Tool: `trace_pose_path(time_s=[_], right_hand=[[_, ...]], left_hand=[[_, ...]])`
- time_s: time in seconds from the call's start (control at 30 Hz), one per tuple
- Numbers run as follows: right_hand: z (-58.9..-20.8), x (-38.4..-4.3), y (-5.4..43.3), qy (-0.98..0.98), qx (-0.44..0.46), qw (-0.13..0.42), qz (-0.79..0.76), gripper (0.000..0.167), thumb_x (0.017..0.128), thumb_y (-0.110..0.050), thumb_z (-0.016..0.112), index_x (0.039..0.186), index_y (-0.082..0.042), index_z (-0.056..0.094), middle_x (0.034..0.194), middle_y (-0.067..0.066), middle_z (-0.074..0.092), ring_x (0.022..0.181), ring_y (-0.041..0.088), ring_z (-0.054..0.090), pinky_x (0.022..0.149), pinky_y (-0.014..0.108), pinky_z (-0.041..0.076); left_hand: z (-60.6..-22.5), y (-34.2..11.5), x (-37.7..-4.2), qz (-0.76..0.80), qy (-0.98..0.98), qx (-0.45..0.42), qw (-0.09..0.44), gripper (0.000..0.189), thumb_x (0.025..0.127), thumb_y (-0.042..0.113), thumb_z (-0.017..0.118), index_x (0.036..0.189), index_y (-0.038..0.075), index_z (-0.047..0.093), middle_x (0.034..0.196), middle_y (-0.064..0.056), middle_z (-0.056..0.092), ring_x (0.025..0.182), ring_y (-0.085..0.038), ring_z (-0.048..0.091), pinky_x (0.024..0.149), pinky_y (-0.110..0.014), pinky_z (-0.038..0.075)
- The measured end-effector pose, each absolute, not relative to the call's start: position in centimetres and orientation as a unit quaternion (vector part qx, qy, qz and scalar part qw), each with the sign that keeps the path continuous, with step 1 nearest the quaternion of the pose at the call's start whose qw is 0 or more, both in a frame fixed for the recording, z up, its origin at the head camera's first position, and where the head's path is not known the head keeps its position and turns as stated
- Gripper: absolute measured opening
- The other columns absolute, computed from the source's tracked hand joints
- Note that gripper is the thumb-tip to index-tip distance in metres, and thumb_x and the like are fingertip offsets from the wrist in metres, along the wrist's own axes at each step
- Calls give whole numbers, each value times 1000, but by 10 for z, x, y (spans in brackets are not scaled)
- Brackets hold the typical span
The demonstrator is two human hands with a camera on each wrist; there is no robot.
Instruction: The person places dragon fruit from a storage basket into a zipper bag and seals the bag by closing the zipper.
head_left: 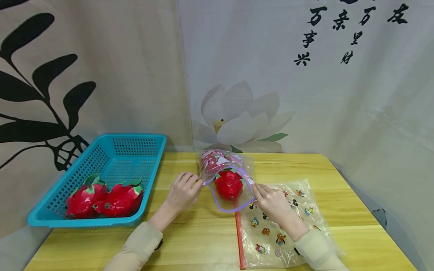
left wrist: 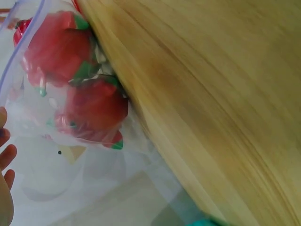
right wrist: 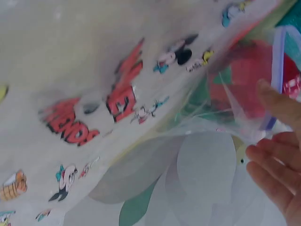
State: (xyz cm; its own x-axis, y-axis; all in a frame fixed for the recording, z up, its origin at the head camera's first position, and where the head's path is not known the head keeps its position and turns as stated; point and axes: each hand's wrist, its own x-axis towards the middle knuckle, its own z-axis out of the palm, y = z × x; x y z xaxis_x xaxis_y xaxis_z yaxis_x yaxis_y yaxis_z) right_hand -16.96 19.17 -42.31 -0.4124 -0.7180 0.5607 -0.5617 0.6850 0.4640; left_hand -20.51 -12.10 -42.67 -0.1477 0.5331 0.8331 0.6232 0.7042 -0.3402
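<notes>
A clear plastic zip bag [head_left: 249, 162] with a purple rim lies at the back middle of the table, its mouth spread open toward me. Toy-like red dragon fruits [left wrist: 96, 110] with green tips show through its film in the left wrist view. One glossy red dragon fruit [head_left: 229, 184] sits at the bag's mouth, framed by the purple rim. My left hand [head_left: 184, 190] pinches the rim's left side. On the opposite side, my right hand [head_left: 274, 203] holds the rim between thumb and fingers, as the right wrist view also shows around the purple edge [right wrist: 278, 70].
A blue plastic basket [head_left: 154, 180] stands at the left with two more red dragon fruits [head_left: 123, 199] in it. Flat under my right forearm lies a clear cartoon-printed bag [head_left: 271, 241] with a red zip edge. A printed curtain [head_left: 339, 113] hangs behind the table.
</notes>
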Motion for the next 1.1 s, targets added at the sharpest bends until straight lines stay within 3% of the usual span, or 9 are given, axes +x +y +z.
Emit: trace_pose_path(time_s=[0.17, 0.37, 0.5, 0.63, 0.73, 1.1], right_hand=[[-427, -169, 186, -847, 365, 366, -123, 36, 72, -8, 74, 107, -2, 70, 104, 14, 72, 82, 24, 72, 55, 25, 57], [-424, -175, 182, -843, 360, 397, -46, 27, 74, -5, 68, 100, 0, 72, 96, 16, 73, 74, 26, 72, 59, 27, 58], [-413, -182, 180, -831, 362, 423, 5, 25, 71, 0, 73, 95, 3, 73, 91, 17, 74, 70, 26, 72, 56, 28, 57], [-400, -189, 181, -827, 351, 437, 44, 23, 70, 2, 75, 93, 3, 73, 86, 17, 74, 68, 27, 71, 55, 30, 57], [-391, -195, 184, -825, 339, 448, 62, 20, 71, 2, 74, 91, 3, 73, 80, 17, 73, 64, 26, 70, 54, 30, 57], [-387, -213, 203, -815, 305, 488, 66, 16, 70, -1, 77, 86, 1, 74, 75, 17, 72, 58, 28, 69, 50, 32, 56]], left_hand=[[-425, -121, -206, -44, -759, -383, 525, 12, 77, 16, 64, 81, 6, 68, 77, -7, 68, 71, -23, 63, 68, -36, 55], [-420, -123, -208, -58, -771, -370, 515, 12, 72, 13, 69, 82, 5, 68, 77, -8, 68, 70, -24, 63, 67, -36, 54], [-413, -126, -210, -65, -775, -361, 515, 9, 81, 14, 64, 82, 5, 68, 76, -9, 68, 71, -24, 63, 67, -37, 54], [-404, -130, -213, -71, -771, -345, 530, 25, 94, 16, 50, 81, 6, 68, 75, -8, 66, 70, -26, 62, 68, -40, 54], [-398, -134, -215, -73, -768, -329, 544, 33, 97, 17, 43, 80, 5, 68, 73, -8, 65, 70, -27, 62, 67, -42, 53], [-391, -144, -216, -74, -788, -286, 540, 13, 87, 11, 58, 79, 4, 66, 75, -11, 67, 72, -31, 62, 69, -44, 52]])
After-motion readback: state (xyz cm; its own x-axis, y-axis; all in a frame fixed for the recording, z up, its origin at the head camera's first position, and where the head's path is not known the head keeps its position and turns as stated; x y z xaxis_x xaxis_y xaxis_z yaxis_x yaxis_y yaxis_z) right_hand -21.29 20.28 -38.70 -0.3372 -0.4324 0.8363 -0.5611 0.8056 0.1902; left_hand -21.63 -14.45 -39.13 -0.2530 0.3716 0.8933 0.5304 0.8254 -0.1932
